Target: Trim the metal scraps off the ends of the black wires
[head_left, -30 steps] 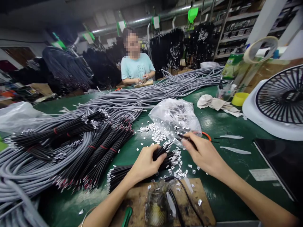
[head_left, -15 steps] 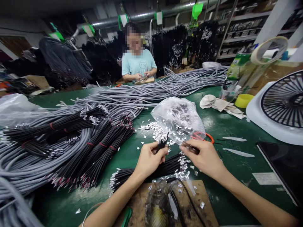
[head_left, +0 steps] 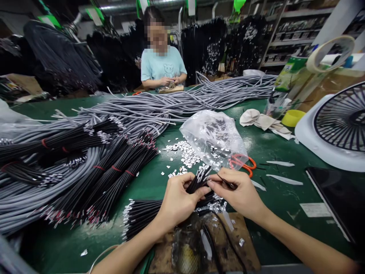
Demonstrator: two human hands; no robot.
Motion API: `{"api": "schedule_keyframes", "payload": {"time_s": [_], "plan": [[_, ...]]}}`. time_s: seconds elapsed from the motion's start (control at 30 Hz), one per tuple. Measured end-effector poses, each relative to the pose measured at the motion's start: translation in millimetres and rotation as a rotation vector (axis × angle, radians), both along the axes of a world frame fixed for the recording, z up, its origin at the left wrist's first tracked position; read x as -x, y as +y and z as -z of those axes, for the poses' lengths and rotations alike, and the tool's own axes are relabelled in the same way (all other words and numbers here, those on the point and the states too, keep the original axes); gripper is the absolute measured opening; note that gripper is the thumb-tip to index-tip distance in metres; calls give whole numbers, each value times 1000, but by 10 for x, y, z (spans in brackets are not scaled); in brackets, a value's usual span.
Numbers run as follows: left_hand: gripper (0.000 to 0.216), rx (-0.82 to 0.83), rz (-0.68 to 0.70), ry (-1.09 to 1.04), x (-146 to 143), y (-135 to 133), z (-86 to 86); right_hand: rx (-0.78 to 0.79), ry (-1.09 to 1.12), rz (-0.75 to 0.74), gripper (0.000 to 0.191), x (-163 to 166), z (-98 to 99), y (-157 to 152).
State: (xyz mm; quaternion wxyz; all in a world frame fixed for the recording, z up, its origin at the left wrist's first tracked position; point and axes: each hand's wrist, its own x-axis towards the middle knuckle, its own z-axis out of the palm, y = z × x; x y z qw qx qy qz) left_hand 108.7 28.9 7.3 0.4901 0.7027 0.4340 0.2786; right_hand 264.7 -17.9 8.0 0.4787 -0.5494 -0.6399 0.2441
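My left hand (head_left: 178, 198) is closed around a small bundle of thin black cables (head_left: 195, 184), whose silvery ends point up and away from me. At those ends, my right hand (head_left: 241, 192) has its thumb and forefinger pinched together, touching the bundle. A slim dark tool (head_left: 228, 183) lies within the right hand's fingers; its exact kind is hard to make out. Below both hands rests a larger pile of black cables (head_left: 145, 215) with silvery ends. Small foil pieces (head_left: 186, 152) are scattered just beyond, beside a clear plastic bag (head_left: 212, 131).
Orange-handled scissors (head_left: 251, 165) lie by the bag. A stained wooden board (head_left: 242, 255) is closest to me. Tied black cable bundles (head_left: 114, 179) and grey cables (head_left: 137, 108) cover the left and back. Right are a fan (head_left: 310, 133) and a dark tablet-like slab (head_left: 336, 198). Opposite sits a person (head_left: 162, 66).
My right hand has moved left and now meets the cable ends in my left hand; before, the hands were apart. The view has tilted slightly downward.
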Motion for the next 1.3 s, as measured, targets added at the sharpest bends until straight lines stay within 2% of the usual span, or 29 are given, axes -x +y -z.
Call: {"api": "schedule_keyframes", "payload": {"time_s": [0.4, 0.6, 0.8, 0.9, 1.07, 1.3], "plan": [[23, 0, 6, -2, 22, -7, -17, -19, 6, -49, 15, 3, -40, -9], [24, 129, 79, -38, 18, -11, -70, 5, 14, -75, 15, -25, -8, -20], [23, 57, 169, -13, 50, -26, -134, 45, 26, -73, 17, -44, -5, -15], [25, 55, 141, -1, 57, -22, -122, 78, 44, -55, 18, -51, 15, -2], [24, 165, 51, -72, 47, -31, -84, 109, 71, -43, 16, -50, 13, 8], [21, 119, 119, -67, 65, -48, -129, 81, 87, -72, 15, -31, -45, 1]]}}
